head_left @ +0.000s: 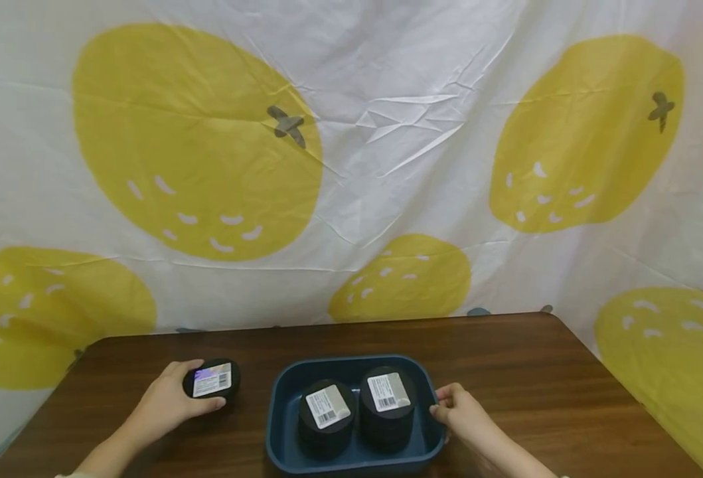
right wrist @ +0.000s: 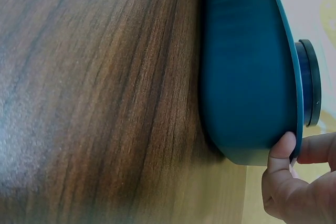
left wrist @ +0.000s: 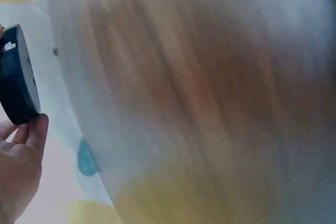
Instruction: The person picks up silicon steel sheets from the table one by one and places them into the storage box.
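Note:
A round black container (head_left: 212, 379) with a white barcode label on top is gripped by my left hand (head_left: 168, 393), thumb on the near side and fingers on the far side. In the left wrist view, the container's dark side (left wrist: 16, 80) faces the camera, with the hand (left wrist: 21, 169) below it. My right hand (head_left: 461, 415) pinches the right rim of a blue plastic tub (head_left: 351, 362). In the right wrist view, thumb and fingers sit on either side of the tub's rim. Inside the tub stand a left black container (head_left: 325, 431) and a taller-looking right one (head_left: 386, 425), both labelled on top.
The tub rests near the front of a dark wooden table (head_left: 506, 352). Behind it and along the sides hangs a white cloth (head_left: 387, 153) printed with yellow fruit, meeting the table's back edge.

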Available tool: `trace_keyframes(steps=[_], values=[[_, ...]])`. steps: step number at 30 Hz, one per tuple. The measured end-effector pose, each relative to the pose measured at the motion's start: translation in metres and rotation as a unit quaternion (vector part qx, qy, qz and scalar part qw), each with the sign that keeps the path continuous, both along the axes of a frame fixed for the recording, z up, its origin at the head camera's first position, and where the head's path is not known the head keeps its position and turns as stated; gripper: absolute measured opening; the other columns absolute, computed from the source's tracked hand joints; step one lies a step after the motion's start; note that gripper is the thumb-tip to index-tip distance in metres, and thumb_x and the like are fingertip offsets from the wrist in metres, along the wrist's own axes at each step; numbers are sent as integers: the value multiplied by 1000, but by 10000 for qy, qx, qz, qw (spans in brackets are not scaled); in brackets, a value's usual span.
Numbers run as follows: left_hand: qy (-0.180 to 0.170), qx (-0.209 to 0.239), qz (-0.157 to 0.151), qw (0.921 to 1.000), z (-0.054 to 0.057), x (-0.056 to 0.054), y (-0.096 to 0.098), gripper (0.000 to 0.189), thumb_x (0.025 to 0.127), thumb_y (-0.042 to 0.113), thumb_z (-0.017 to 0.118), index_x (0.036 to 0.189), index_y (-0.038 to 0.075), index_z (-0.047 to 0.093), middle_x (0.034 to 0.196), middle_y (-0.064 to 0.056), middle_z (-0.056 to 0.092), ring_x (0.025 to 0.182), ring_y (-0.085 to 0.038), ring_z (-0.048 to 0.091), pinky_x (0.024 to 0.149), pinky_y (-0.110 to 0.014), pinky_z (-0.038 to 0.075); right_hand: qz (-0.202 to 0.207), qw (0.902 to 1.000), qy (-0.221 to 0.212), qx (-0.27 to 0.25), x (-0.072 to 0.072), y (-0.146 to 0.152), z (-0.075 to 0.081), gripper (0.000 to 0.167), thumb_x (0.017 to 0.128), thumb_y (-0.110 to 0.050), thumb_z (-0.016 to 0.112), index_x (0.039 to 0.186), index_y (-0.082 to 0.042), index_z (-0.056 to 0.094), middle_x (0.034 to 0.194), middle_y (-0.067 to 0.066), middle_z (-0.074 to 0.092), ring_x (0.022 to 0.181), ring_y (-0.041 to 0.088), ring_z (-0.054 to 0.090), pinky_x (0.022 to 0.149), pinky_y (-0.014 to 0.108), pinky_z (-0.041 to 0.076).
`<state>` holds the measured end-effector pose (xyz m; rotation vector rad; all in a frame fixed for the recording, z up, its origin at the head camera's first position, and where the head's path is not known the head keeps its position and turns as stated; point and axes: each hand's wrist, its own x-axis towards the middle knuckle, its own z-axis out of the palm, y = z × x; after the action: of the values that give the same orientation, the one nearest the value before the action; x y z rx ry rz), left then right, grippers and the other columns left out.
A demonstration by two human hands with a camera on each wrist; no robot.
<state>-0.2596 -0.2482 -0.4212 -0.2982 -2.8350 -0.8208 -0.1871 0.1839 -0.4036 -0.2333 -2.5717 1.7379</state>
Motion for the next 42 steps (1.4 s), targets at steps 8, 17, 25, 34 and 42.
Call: trace_keyframes(steps=[8, 17, 25, 34, 42], values=[[530, 239, -288, 9979, 7, 11, 23, 91, 61, 49, 82, 127, -6, 51, 118, -21, 53, 104, -37, 54, 82, -52, 44, -53, 10000, -21, 15, 0, 2, -1, 22, 81, 6, 58, 99, 12, 47, 76, 10, 46, 58, 18, 45, 47, 28, 44], [642, 311, -442, 9965, 20, 20, 41, 89, 59, 49, 83, 127, -1, 54, 118, -15, 55, 103, -33, 56, 82, -50, 45, -5, 10000, -65, -3, 0, 1, -1, 22, 81, 6, 57, 99, 12, 46, 76, 10, 45, 58, 18, 46, 48, 29, 45], [622, 446, -644, 9950, 31, 25, 56, 86, 59, 47, 84, 127, 4, 55, 118, -12, 55, 102, -29, 56, 82, -48, 45, 28, 10000, -31, -34, 1, 2, -1, 22, 81, 7, 57, 99, 12, 46, 76, 9, 45, 57, 18, 46, 47, 28, 44], [370, 712, -963, 9921, 32, 28, 79, 85, 58, 46, 84, 126, 3, 55, 116, -10, 56, 103, -26, 55, 86, -46, 44, 6, 10000, -58, -13, 1, 1, -2, 23, 82, 7, 57, 100, 13, 46, 77, 10, 45, 58, 18, 46, 48, 29, 44], [18, 674, -1254, 9898, 34, 27, 98, 87, 57, 48, 84, 126, 3, 56, 110, -4, 56, 96, -19, 54, 83, -39, 45, 50, 9999, -43, -94, 0, -1, 0, 23, 82, 6, 56, 100, 13, 45, 76, 9, 44, 58, 18, 45, 48, 28, 44]])
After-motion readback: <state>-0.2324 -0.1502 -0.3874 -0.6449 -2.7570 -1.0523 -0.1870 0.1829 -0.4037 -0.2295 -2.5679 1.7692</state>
